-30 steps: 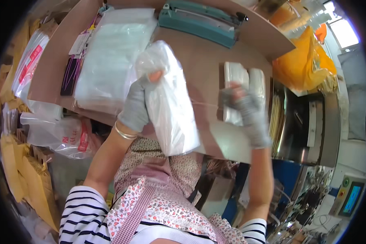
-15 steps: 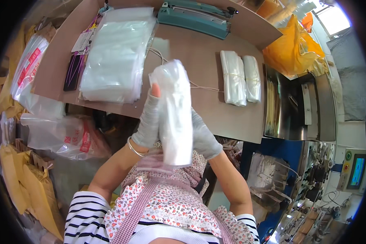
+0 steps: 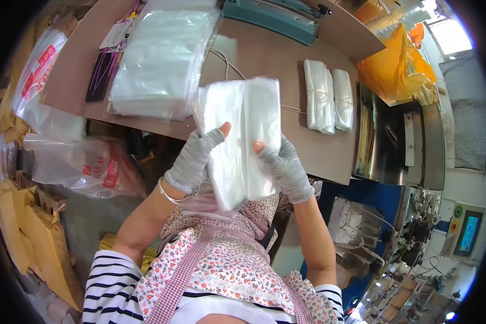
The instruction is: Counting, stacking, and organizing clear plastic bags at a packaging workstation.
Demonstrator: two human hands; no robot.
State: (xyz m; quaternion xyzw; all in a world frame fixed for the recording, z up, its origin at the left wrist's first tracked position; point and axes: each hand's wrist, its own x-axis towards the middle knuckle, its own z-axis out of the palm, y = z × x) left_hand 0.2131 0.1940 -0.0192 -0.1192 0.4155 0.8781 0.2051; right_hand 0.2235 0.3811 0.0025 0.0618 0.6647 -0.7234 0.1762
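Between my hands is a stack of clear plastic bags (image 3: 229, 156), lifted in front of my apron near the table's front edge. A lengthwise crease or gap runs down its middle. My left hand (image 3: 194, 159), in a grey fingerless glove, grips its left side with the thumb lying on top. On the other side my right hand (image 3: 286, 167), gloved the same way, holds on with its thumb on the front face. The fingers of both hands are hidden behind the stack. A large pile of flat clear bags (image 3: 156, 59) lies on the table to the left.
Two tied bundles of bags (image 3: 319, 97) lie on the brown table (image 3: 264, 51) at right. A teal heat sealer (image 3: 272, 21) stands at the back; a dark phone (image 3: 98, 78) is at left. Right of the table are a metal box (image 3: 386, 146), orange bag (image 3: 397, 67) and machinery (image 3: 416, 232).
The narrow folded stack of bags is now spread wider. My right hand has come round from behind to its right side, its thumb now on the front. The view has shifted slightly.
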